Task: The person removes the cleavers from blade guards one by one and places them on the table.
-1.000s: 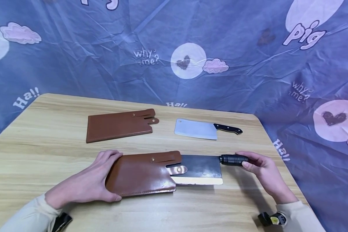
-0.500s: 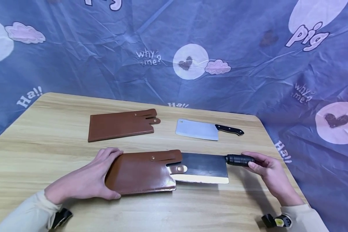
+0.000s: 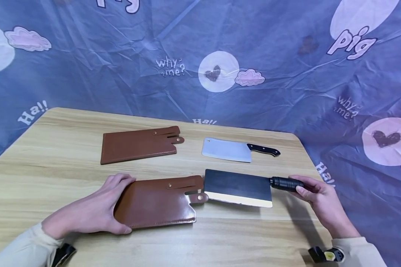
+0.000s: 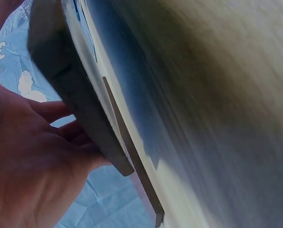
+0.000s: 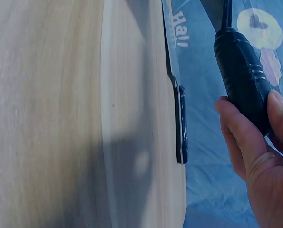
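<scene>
My right hand (image 3: 320,196) is curled tight round the dark cleaver's (image 3: 238,187) handle. My left hand (image 3: 93,211) clamps the brown sheath's (image 3: 153,202) end. I should slide the blade flat along the worktop (image 3: 53,148), sharp edge away from fingers.

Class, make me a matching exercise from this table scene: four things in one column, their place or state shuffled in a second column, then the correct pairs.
Things:
1. dark cleaver
2. silver cleaver
3. near sheath
4. far sheath

States:
A. lies untouched at the far left
B. held at its end by the left hand
C. black handle gripped by the right hand
D. lies untouched at the far right, bare blade

Pairs: 1-C, 2-D, 3-B, 4-A
</scene>
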Action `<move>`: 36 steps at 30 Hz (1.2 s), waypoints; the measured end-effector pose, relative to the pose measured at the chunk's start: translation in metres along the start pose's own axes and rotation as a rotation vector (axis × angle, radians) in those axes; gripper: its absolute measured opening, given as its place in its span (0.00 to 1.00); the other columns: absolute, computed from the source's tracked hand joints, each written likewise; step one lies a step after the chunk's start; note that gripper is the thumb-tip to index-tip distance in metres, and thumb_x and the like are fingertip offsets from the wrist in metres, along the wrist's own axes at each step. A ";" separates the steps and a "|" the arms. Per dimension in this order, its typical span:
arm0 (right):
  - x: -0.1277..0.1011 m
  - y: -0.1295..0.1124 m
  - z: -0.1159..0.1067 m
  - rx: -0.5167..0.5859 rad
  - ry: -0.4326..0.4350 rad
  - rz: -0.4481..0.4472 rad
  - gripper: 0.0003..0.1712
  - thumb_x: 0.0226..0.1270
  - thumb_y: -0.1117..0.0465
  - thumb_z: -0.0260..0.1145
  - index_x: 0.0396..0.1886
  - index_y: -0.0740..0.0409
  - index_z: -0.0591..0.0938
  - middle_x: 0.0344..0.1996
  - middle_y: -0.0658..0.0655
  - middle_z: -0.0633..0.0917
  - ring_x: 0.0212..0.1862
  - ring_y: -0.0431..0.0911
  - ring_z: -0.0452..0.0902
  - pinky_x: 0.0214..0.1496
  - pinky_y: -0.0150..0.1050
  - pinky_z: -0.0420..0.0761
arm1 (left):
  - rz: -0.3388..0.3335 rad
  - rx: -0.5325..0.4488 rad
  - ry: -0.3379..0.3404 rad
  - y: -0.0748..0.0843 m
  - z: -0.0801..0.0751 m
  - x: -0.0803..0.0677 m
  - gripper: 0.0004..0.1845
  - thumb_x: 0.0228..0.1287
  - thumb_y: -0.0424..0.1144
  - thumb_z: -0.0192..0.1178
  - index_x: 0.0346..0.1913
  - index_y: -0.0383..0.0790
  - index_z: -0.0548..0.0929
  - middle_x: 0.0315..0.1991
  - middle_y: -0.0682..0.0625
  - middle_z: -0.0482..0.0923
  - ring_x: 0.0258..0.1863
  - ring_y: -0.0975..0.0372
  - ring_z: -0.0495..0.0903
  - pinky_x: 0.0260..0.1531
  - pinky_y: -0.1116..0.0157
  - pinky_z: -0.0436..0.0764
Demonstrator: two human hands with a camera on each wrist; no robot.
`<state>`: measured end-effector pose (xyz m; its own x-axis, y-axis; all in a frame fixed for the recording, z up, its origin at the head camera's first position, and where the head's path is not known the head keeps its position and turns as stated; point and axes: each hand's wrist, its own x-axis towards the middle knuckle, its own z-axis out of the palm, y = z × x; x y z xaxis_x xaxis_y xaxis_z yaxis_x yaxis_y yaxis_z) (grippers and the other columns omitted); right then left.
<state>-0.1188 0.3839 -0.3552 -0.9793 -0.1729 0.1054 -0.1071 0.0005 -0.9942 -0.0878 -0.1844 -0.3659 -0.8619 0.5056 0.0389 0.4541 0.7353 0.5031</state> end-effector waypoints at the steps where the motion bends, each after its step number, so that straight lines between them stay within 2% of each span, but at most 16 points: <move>1: 0.000 0.000 -0.002 0.010 0.003 0.002 0.21 0.69 0.81 0.53 0.55 0.65 0.83 0.46 0.53 0.86 0.45 0.45 0.84 0.48 0.32 0.79 | 0.001 0.001 -0.001 0.000 0.000 0.000 0.61 0.31 0.63 0.78 0.68 0.35 0.63 0.63 0.49 0.59 0.62 0.58 0.59 0.52 0.52 0.74; 9: 0.001 0.003 -0.018 0.125 0.029 0.034 0.21 0.69 0.82 0.52 0.53 0.65 0.84 0.46 0.55 0.85 0.45 0.45 0.84 0.47 0.32 0.79 | -0.002 0.003 0.003 0.001 0.000 -0.002 0.61 0.31 0.63 0.78 0.68 0.35 0.64 0.63 0.50 0.59 0.61 0.59 0.60 0.52 0.52 0.74; 14: 0.000 0.006 -0.027 0.154 0.033 0.052 0.21 0.69 0.82 0.52 0.52 0.64 0.84 0.45 0.55 0.85 0.46 0.44 0.84 0.46 0.31 0.80 | 0.009 0.018 0.019 -0.001 0.002 -0.003 0.60 0.29 0.61 0.80 0.66 0.34 0.65 0.62 0.49 0.60 0.61 0.58 0.60 0.52 0.53 0.74; 22: -0.006 0.012 -0.034 0.151 0.028 0.091 0.18 0.69 0.79 0.55 0.52 0.65 0.84 0.46 0.53 0.85 0.46 0.44 0.84 0.45 0.31 0.80 | 0.000 0.023 -0.008 0.000 0.005 -0.003 0.60 0.29 0.62 0.79 0.67 0.34 0.65 0.63 0.48 0.59 0.61 0.57 0.59 0.52 0.53 0.74; 27: -0.004 0.013 -0.036 0.112 0.018 0.089 0.18 0.69 0.78 0.56 0.54 0.66 0.83 0.47 0.52 0.84 0.46 0.42 0.83 0.45 0.30 0.80 | 0.001 0.031 -0.018 -0.001 0.007 -0.005 0.61 0.30 0.62 0.79 0.67 0.33 0.64 0.64 0.45 0.59 0.62 0.56 0.58 0.52 0.52 0.74; 36: -0.005 0.014 -0.040 0.040 0.028 0.130 0.18 0.69 0.78 0.56 0.54 0.65 0.83 0.46 0.50 0.84 0.45 0.40 0.82 0.42 0.30 0.81 | 0.021 0.043 -0.001 -0.005 0.009 -0.007 0.61 0.28 0.61 0.80 0.66 0.32 0.65 0.63 0.46 0.60 0.61 0.56 0.59 0.52 0.53 0.74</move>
<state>-0.1225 0.4237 -0.3690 -0.9889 -0.1465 -0.0244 0.0274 -0.0186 -0.9994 -0.0820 -0.1875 -0.3759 -0.8518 0.5216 0.0488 0.4817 0.7430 0.4646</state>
